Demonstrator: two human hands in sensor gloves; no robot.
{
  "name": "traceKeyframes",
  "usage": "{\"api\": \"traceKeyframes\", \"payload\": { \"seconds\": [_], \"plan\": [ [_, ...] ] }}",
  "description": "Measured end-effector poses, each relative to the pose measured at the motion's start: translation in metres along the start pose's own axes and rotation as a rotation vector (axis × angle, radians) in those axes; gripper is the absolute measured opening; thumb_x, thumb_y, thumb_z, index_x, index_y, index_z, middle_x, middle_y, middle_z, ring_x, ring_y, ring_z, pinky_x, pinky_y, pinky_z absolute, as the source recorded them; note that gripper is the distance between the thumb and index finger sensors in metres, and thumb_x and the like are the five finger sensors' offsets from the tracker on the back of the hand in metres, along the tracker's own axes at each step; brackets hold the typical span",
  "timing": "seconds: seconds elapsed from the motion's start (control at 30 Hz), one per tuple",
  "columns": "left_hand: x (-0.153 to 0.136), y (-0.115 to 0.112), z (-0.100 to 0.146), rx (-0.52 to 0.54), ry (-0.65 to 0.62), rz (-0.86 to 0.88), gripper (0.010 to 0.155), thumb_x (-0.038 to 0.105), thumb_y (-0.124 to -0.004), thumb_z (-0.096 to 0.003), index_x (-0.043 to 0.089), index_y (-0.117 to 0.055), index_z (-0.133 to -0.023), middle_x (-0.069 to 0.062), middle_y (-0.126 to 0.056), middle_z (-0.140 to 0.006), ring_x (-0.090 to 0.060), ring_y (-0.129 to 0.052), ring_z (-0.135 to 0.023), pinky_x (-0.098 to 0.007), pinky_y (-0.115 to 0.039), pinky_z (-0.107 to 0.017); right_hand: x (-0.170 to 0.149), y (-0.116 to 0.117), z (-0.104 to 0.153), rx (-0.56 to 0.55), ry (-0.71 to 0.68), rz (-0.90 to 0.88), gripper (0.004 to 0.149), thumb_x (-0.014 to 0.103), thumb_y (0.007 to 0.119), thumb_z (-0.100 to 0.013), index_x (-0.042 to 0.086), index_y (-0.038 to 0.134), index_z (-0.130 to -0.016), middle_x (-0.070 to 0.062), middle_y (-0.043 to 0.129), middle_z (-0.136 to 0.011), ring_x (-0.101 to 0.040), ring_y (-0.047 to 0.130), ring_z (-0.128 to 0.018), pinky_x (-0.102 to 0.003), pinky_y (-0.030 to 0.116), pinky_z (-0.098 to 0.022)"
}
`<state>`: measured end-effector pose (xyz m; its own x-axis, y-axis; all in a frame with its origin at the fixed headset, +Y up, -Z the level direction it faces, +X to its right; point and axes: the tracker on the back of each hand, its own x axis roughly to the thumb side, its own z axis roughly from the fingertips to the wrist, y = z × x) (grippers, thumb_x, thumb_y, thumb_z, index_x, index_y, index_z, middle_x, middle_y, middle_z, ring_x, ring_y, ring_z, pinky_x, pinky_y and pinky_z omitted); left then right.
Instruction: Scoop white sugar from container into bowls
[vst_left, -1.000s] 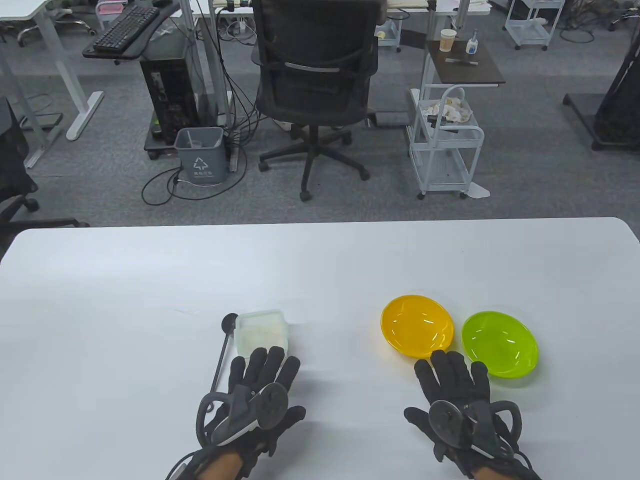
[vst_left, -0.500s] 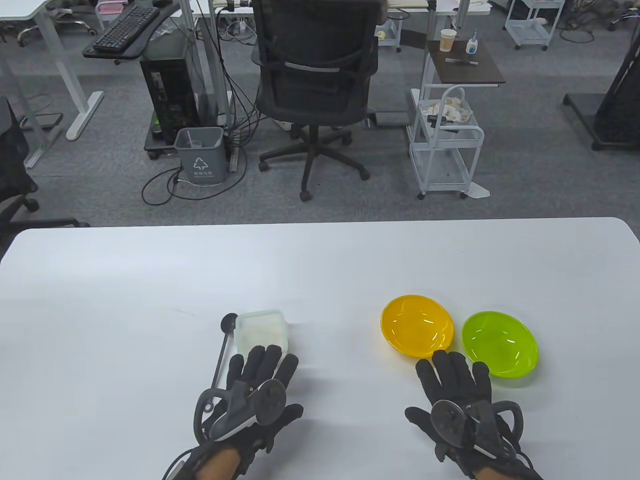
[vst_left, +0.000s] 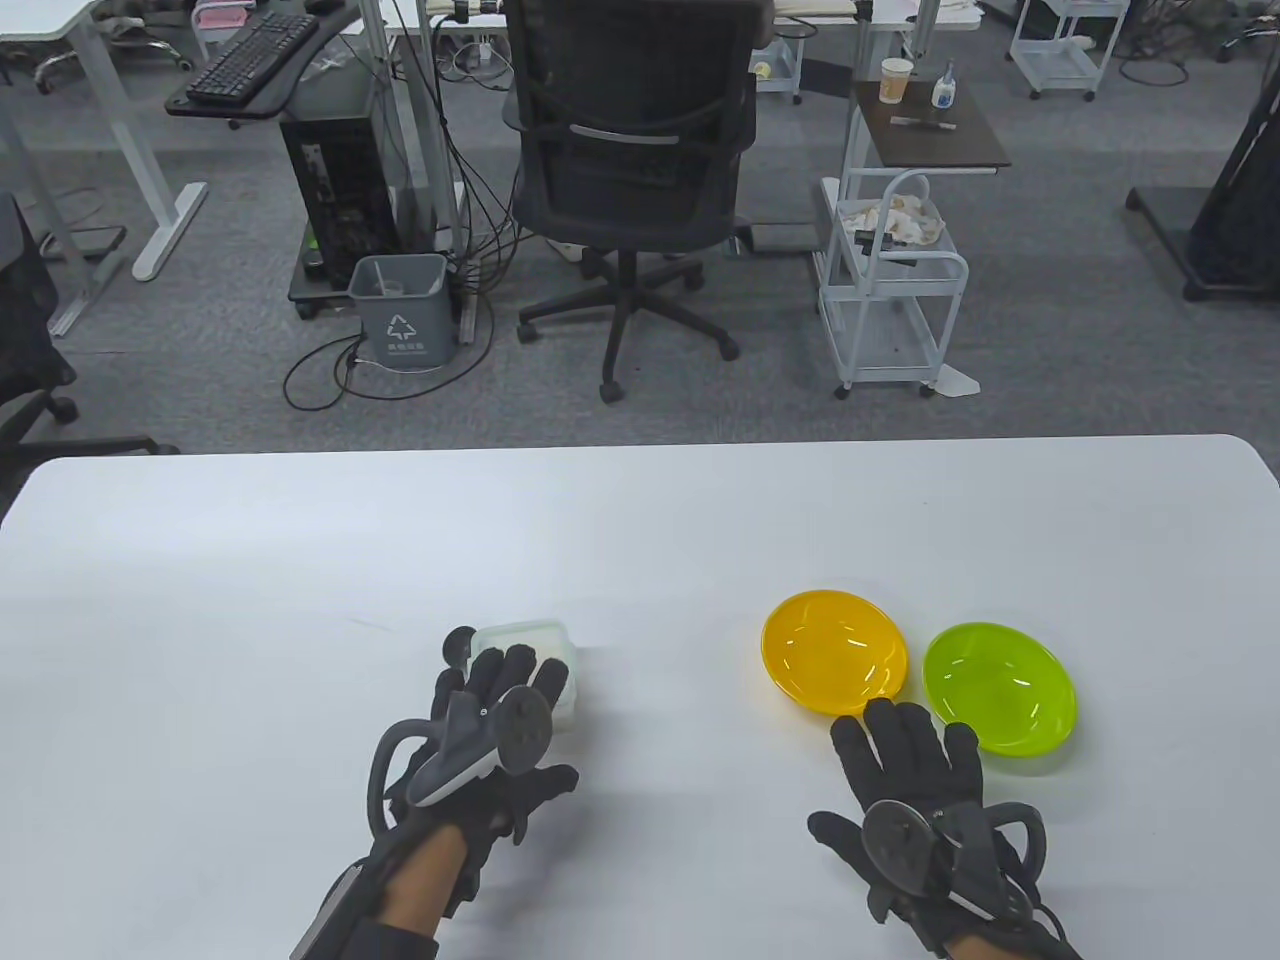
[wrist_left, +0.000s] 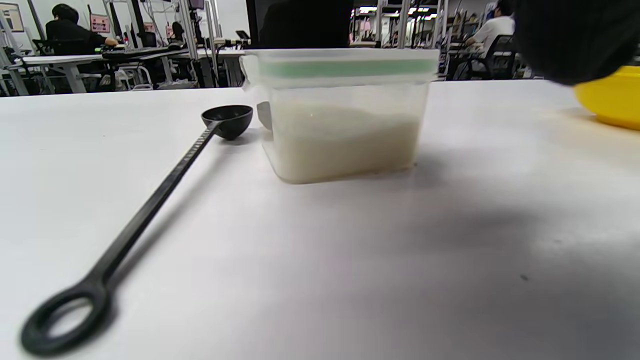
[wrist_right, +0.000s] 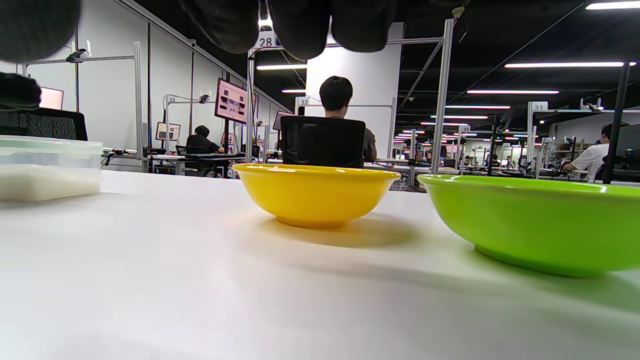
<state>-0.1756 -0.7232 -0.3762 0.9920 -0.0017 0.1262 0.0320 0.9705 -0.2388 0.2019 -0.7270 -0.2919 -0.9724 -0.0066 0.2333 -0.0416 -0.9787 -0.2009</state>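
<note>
A clear lidded container (vst_left: 525, 638) holding white sugar stands at the table's front left; it shows closer in the left wrist view (wrist_left: 345, 125). A black long-handled scoop (vst_left: 459, 645) lies on the table just left of it (wrist_left: 150, 200). My left hand (vst_left: 500, 672) is open, fingers stretched over the container's near half; I cannot tell if it touches the lid. The yellow bowl (vst_left: 835, 650) and green bowl (vst_left: 998, 685) stand side by side at the right, both without contents. My right hand (vst_left: 900, 730) rests flat and open on the table just in front of them.
The white table (vst_left: 640, 530) stretches far back behind the objects. An office chair (vst_left: 630, 150), a waste bin (vst_left: 400, 310) and a white cart (vst_left: 890, 290) stand on the floor beyond the table's far edge.
My left hand has moved forward and a little left, from the table in front of the container to over its near half. My right hand has not moved.
</note>
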Motion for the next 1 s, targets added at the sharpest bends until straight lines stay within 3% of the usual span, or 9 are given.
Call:
{"api": "traceKeyframes", "payload": {
  "seconds": [0.27, 0.57, 1.0],
  "plan": [
    [-0.006, 0.016, -0.040, -0.134, 0.098, 0.054, 0.107, 0.069, -0.083, -0.0344, 0.049, -0.010, -0.110, 0.011, 0.000, -0.123, -0.023, -0.007, -0.124, -0.055, -0.012, -0.088, -0.002, 0.000, 0.000, -0.002, 0.011, -0.014, 0.083, 0.073, 0.065, -0.041, 0.034, 0.041, -0.111, -0.013, 0.036, -0.120, -0.040, 0.042, -0.114, -0.067, 0.032, -0.078],
    [-0.018, -0.004, -0.074, -0.279, 0.159, 0.068, 0.113, 0.068, -0.086, -0.0337, 0.047, -0.003, -0.108, 0.012, 0.005, -0.121, -0.021, -0.001, -0.122, -0.054, -0.008, -0.088, 0.000, 0.001, -0.001, 0.011, 0.010, -0.016, 0.083, 0.073, 0.065, -0.041, 0.034, 0.040, -0.111, -0.013, 0.036, -0.120, -0.040, 0.042, -0.114, -0.067, 0.032, -0.078],
    [-0.017, -0.002, -0.075, -0.186, 0.137, 0.011, 0.115, 0.063, -0.095, -0.0296, 0.048, -0.014, -0.110, 0.017, -0.012, -0.126, -0.016, -0.021, -0.127, -0.056, -0.022, -0.091, -0.002, 0.001, -0.001, 0.012, 0.020, -0.017, 0.083, 0.073, 0.065, -0.041, 0.034, 0.041, -0.111, -0.013, 0.039, -0.120, -0.040, 0.043, -0.114, -0.067, 0.033, -0.078]
  ]
}}
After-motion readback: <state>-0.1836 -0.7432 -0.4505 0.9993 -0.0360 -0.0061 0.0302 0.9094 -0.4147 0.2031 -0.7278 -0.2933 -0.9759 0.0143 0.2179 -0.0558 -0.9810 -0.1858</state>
